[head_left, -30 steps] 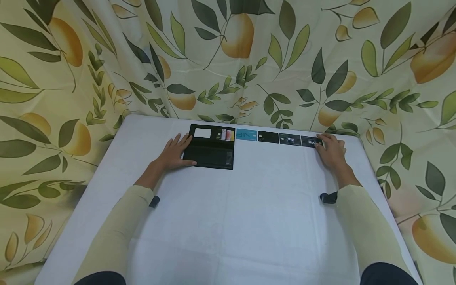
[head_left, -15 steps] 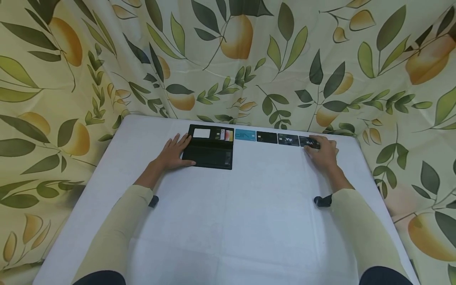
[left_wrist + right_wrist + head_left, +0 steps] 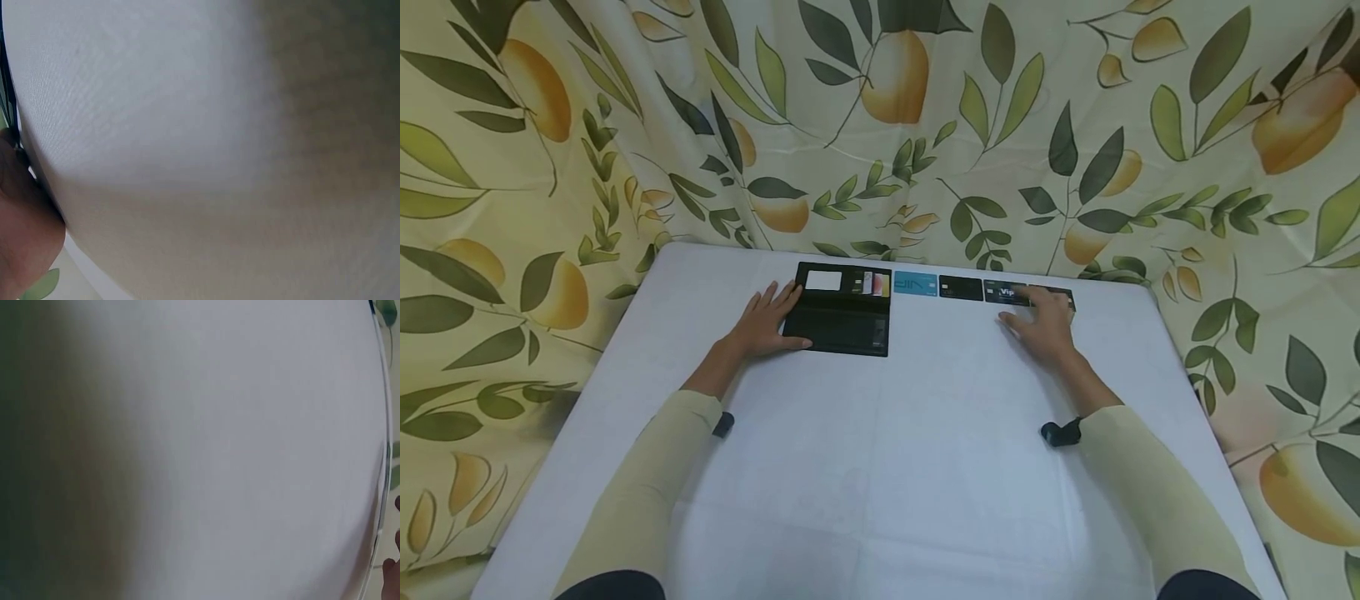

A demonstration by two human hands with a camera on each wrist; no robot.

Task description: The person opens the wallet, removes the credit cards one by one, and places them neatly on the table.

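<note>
Table (image 3: pixel 865 467): was white
Wallet (image 3: pixel 835 329): lay open
Rightward: lay teal card (image 3: pixel 916 284), black card (image 3: pixel 961 288), Vip card (image 3: pixel 999 292)
End card (image 3: pixel 1067 295): seemed dark, part-hidden

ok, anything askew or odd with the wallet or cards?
Mostly tidy; no spill or damage visible. One oddity: the blue card beside the open wallet appears upside down, its lettering inverted, while the "Vip" on the dark card two to its right reads upright.

The wallet (image 3: pixel 838 328) is black, the table (image 3: pixel 880 467) white, one card (image 3: pixel 915 284) blue. Green leaves and orange fruit pattern the cream curtain (image 3: pixel 850 154).
</note>
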